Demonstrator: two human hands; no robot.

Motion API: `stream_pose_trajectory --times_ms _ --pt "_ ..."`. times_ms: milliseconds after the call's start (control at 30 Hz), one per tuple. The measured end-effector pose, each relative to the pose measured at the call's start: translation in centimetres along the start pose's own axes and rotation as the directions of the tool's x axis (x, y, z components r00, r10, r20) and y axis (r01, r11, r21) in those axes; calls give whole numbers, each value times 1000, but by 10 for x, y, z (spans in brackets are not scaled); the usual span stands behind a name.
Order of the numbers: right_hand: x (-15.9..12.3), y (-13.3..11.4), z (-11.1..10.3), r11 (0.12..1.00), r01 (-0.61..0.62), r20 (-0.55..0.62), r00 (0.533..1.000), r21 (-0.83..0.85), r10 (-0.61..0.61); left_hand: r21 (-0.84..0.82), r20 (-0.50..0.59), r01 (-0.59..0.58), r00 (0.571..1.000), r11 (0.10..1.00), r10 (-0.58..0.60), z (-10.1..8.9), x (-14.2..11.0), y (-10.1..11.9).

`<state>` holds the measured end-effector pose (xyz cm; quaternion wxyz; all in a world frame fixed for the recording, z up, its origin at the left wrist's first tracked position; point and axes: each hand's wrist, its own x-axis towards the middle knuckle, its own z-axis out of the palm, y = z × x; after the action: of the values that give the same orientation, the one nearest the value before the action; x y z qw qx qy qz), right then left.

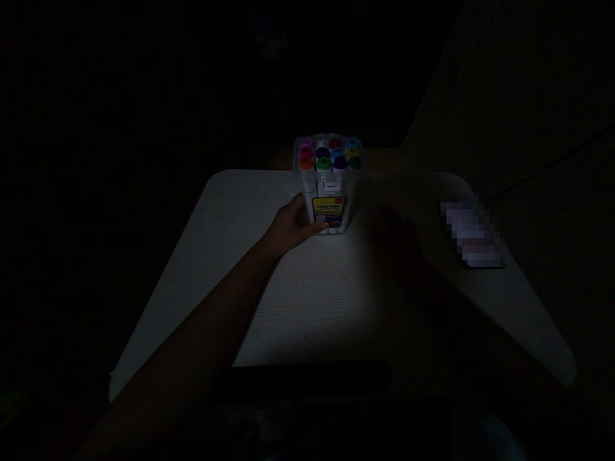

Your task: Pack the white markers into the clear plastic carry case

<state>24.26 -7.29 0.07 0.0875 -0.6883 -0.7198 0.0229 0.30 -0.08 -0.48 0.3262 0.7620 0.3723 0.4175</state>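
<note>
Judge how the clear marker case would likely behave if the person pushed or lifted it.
The clear case looks like stiff plastic, so it would probably keep its shape. Standing taller than it is wide, it might tip if pushed near the top. Packed with capped markers, it likely feels fairly solid rather than hollow-light.

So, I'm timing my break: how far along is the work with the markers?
Little looks done beyond the marker case standing upright on the table. The left hand grips it; the right hand is in shadow nearby. Any unpacking seems left: the markers sit inside and the lid looks shut.
</note>
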Motion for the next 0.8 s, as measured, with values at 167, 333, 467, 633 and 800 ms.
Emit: stream_pose_trajectory --times_ms 167,333,467,633,800 --pt "-1 -2 1 998 15 -9 1000 -58 -16 3 -18 -4 1000 1000 4 1 0 1" --pt "-1 -4 7 982 71 -19 997 -177 -76 -6 -13 -2 1000 1000 2 2 0 3" --pt "11 -7 8 976 92 -14 995 -198 -97 -12 -10 -16 1000 1000 15 2 1 5" --pt "40 -12 9 987 156 -47 986 -40 -158 -4 6 -2 1000 1000 2 0 1 6" --pt "65 -16 8 954 212 -169 969 209 -179 -39 41 26 999 999 -24 -1 0 6"
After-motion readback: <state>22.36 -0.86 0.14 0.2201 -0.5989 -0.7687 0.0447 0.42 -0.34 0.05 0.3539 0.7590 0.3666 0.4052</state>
